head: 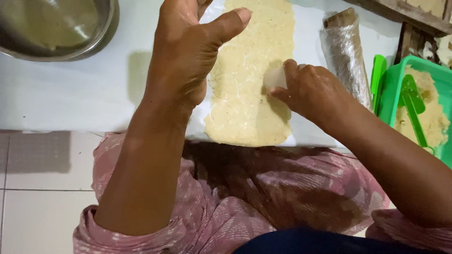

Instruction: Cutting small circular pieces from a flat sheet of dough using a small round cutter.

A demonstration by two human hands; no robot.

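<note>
A long sheet of pale yellow rolled dough (254,70) lies on a white plastic-covered surface (70,94), marked with faint round cut lines. My right hand (310,89) presses a small white round cutter (275,77) into the dough near its right edge. My left hand (188,51) hovers over the sheet's left side, holding nothing, thumb stretched out over the dough and fingers out of frame at the top.
A metal bowl (56,28) stands at the top left. A rolling pin wrapped in plastic film (346,51) lies right of the dough. A green tray (391,89) with dough scraps and a green scraper (412,106) sits at the right edge. White floor tiles lie below left.
</note>
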